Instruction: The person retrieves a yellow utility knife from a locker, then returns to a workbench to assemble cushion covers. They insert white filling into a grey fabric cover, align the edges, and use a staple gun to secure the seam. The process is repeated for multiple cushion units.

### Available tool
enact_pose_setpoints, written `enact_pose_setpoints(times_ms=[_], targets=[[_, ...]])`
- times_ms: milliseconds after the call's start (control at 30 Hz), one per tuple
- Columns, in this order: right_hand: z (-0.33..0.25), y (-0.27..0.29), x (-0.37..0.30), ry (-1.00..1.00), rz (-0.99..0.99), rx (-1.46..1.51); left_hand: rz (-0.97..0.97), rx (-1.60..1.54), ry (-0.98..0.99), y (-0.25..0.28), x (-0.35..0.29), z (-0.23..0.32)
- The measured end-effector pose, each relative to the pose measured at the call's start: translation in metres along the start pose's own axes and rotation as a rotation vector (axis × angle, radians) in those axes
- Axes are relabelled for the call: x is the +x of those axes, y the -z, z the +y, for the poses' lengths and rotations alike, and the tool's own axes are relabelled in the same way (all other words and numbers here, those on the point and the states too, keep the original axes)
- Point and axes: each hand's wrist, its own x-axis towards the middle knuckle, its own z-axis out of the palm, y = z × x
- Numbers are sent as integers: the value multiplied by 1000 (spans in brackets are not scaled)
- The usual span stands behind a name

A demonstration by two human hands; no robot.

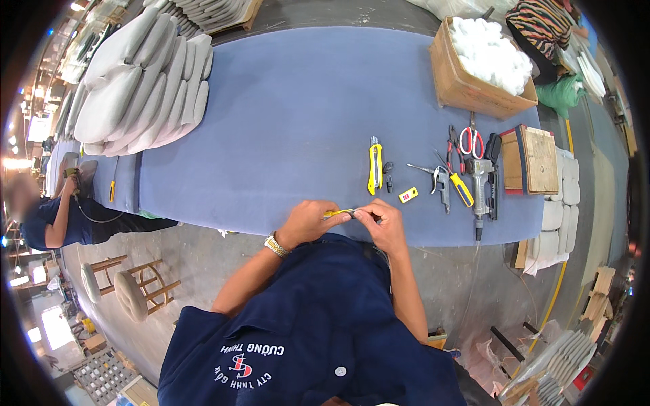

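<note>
At the near edge of the blue-covered table [284,115], my left hand [310,222] is closed around a slim yellow-and-dark item [340,213], mostly covered by my fingers, so its exact kind is hidden. My right hand [383,226] pinches the dark end of the same item, its fingertips close to my left thumb. Just beyond lies a yellow utility knife [375,166], with small black pieces [388,177] beside it. A small yellow case [408,195] rests to the right of them.
Right of my hands lie an air blow gun [443,189], a yellow screwdriver [462,190], pliers [454,150], scissors [471,142] and a grey pneumatic tool [480,189]. A carton [474,91] holds white stuffing. Grey cushions [142,88] stack far left; a co-worker [51,216] stands left.
</note>
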Motion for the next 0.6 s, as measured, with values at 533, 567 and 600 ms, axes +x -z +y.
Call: enact_pose_setpoints(times_ms=[533,567,600], targets=[[-38,5,-27,87,176,-130,16,-260,-165,-9,3,8],[-38,7,-29,97,176,-135,8,-261,-172,-10,3,9],[-39,8,-30,90,178,-130,4,-277,-169,-10,3,10]])
